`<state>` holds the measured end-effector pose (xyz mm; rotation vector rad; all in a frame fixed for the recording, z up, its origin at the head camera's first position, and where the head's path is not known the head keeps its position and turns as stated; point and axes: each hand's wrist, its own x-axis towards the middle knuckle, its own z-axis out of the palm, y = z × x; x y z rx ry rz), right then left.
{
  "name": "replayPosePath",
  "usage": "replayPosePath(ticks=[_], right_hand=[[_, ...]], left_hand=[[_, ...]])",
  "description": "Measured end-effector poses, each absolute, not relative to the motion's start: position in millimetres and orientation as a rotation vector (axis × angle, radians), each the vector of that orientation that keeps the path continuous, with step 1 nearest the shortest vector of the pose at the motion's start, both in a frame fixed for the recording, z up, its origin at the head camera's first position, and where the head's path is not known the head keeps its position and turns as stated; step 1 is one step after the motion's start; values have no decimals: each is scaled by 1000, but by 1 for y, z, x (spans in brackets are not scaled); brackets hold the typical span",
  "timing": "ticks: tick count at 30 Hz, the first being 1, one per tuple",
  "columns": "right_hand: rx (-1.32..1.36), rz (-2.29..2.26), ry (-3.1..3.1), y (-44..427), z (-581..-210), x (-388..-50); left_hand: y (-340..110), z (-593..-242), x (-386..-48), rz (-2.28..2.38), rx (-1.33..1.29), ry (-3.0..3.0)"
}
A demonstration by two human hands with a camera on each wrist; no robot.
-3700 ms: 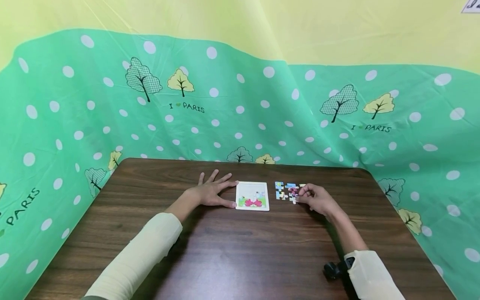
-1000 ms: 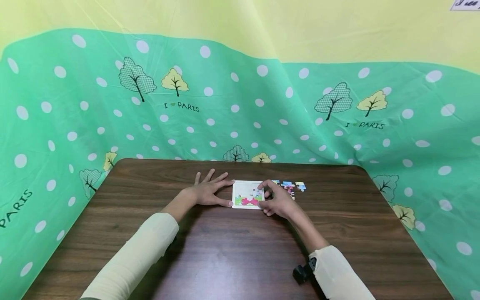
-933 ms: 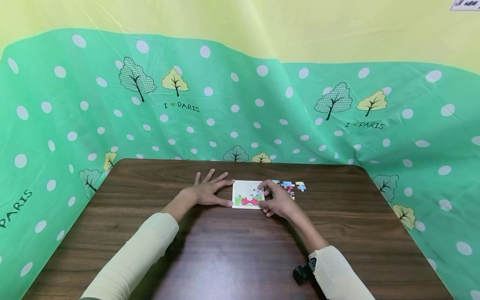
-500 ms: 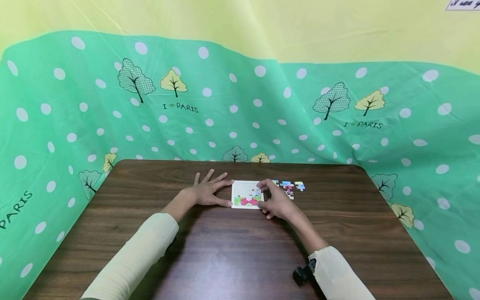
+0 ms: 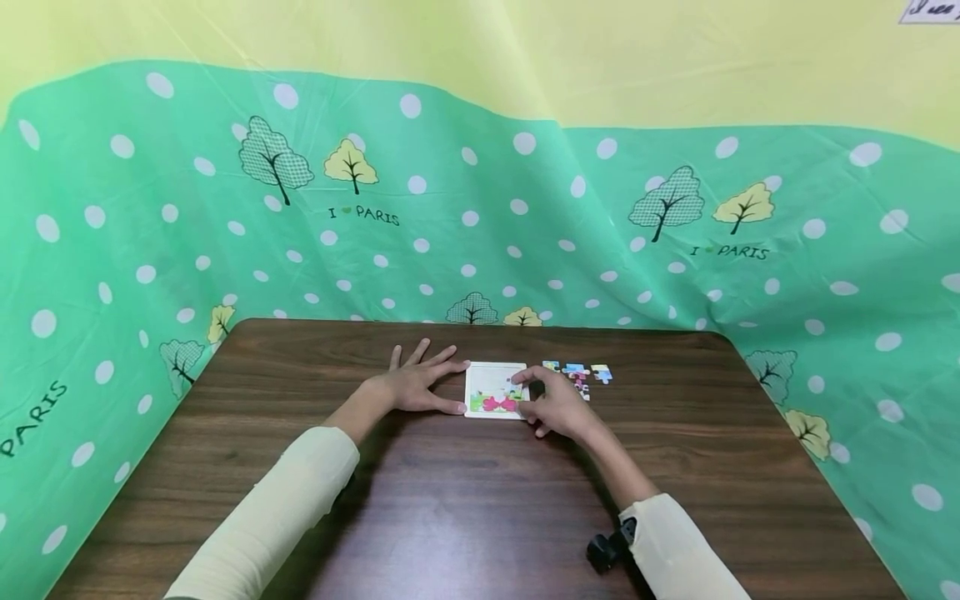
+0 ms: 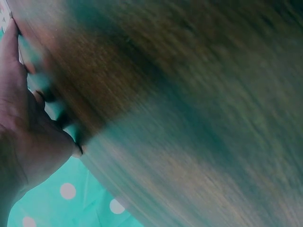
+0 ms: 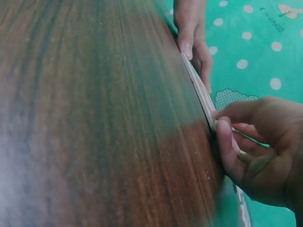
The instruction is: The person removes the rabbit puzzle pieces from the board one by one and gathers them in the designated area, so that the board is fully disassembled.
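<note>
Puzzle tray at ctr, looks part-filled: colour at 6 o'clock, white toward 12. Loose pcs at its 2-3 o'clock seem left to fit. L hand at 9, fingers apart, touching tray; R hand at 3, bent, can't tell if pinching. Wood-grain surface; green/yellow dotted cloth at 12.

I read this as a curtained-off corner – home or studio, I can't tell. Beyond the table and along both its sides I see cloth printed with dots and trees – and, high above its far right corner, a lettered card.
</note>
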<state>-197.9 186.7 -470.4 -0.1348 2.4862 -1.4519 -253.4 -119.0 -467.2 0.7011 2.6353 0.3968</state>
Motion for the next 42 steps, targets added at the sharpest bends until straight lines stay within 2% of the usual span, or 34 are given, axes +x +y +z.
replayPosePath(ticks=[22,31,42], right_hand=[[-113,-1796,2499,219,-467,-198],[-44,-1889,2449,260,-449,-198],[36,-1755,2513,301,-442,-197]], left_hand=[[-119,-471,-253,459,674,2617],[-118,-470,-254,464,689,2606],[-121,-468,-252,462,700,2605]])
